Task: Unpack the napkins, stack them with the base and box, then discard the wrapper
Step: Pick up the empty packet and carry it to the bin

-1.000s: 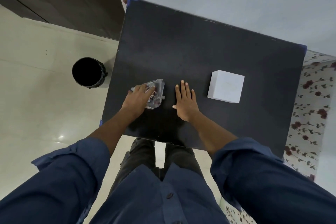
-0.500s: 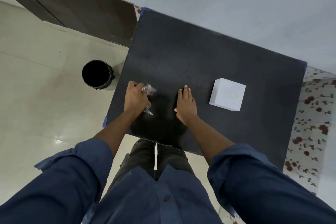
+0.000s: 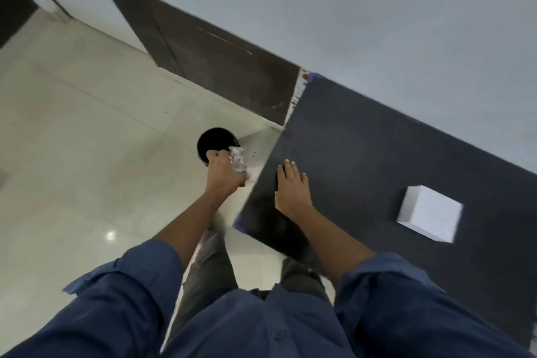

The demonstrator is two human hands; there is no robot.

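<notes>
Farthest to the left of the hands, a black bin (image 3: 215,141) stood on the pale floor, its open mouth partly under the left hand's knuckles. The left hand (image 3: 223,176) was closed in a fist around the crumpled clear wrapper (image 3: 238,160), which stuck out on the thumb side, and it hung off the table's edge, over or just short of the bin's rim; the view did not settle which. To its right, the right hand (image 3: 292,190) lay flat and open, fingers together, palm down on the black tabletop (image 3: 363,154), holding nothing. Well to the right of that hand sat the white box (image 3: 430,213), closed and alone on the table. The step in hand looked like the last one, discarding the wrapper. The next move would call for bringing the fist squarely over the bin's mouth, then opening the fingers.
</notes>
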